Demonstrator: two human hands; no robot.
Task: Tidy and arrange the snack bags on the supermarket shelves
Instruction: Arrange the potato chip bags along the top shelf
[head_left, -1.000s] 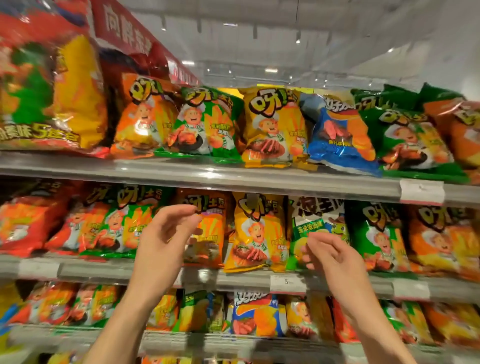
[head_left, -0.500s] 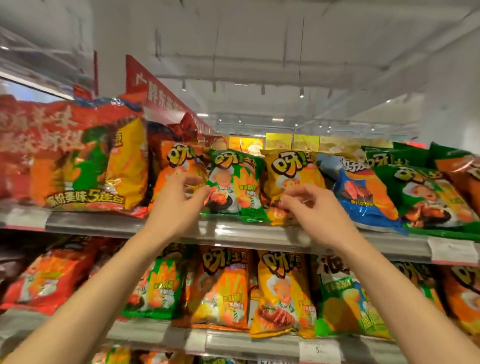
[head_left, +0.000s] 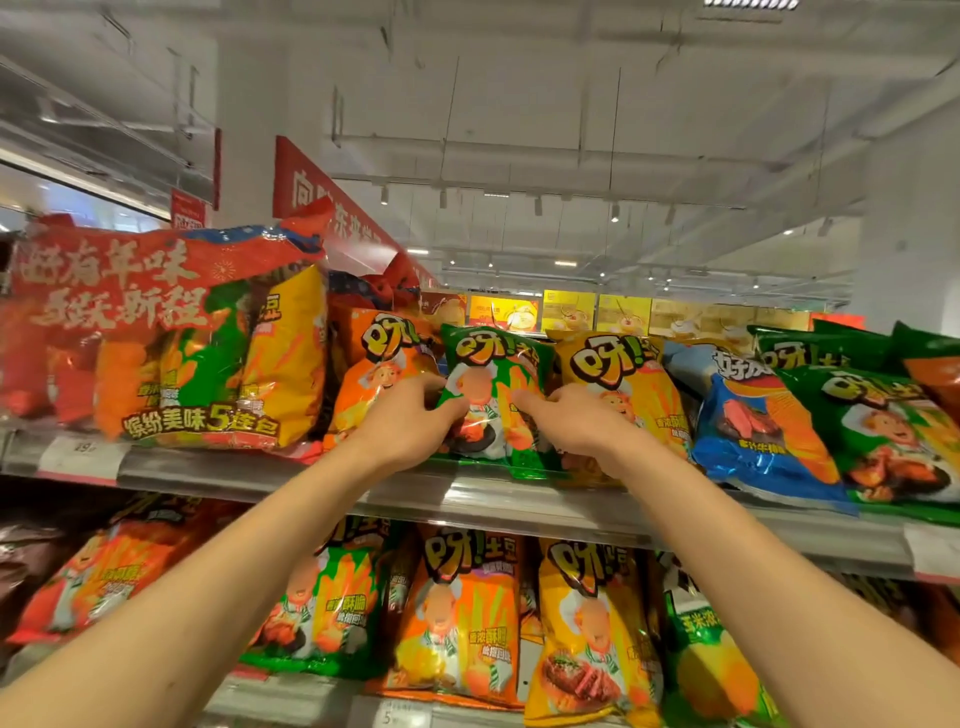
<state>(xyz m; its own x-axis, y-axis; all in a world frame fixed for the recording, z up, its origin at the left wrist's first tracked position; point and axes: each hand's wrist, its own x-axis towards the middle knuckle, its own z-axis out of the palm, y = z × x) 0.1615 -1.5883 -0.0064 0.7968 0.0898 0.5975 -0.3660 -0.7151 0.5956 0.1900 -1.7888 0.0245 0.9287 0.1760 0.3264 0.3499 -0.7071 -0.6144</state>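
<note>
A green snack bag (head_left: 493, 364) stands on the top shelf (head_left: 467, 499) between an orange bag (head_left: 382, 358) and a yellow bag (head_left: 623, 374). My left hand (head_left: 410, 421) grips the green bag's left edge, thumb on its front. On the bag's right side rests my right hand (head_left: 571, 421), fingers curled against it and partly covering the yellow bag's lower left. To the right lie a blue bag (head_left: 758, 431) and another green bag (head_left: 883, 431), both leaning back.
A large red multi-pack (head_left: 156, 332) fills the top shelf's left end. The shelf below holds a row of green (head_left: 322, 603), orange (head_left: 462, 613) and yellow (head_left: 592, 634) bags. Price tags (head_left: 78, 452) sit on the shelf rails. Red signs hang above.
Both hands rose from the middle shelf to the top shelf and closed in on the green bag from either side. The camera tilted upward.
</note>
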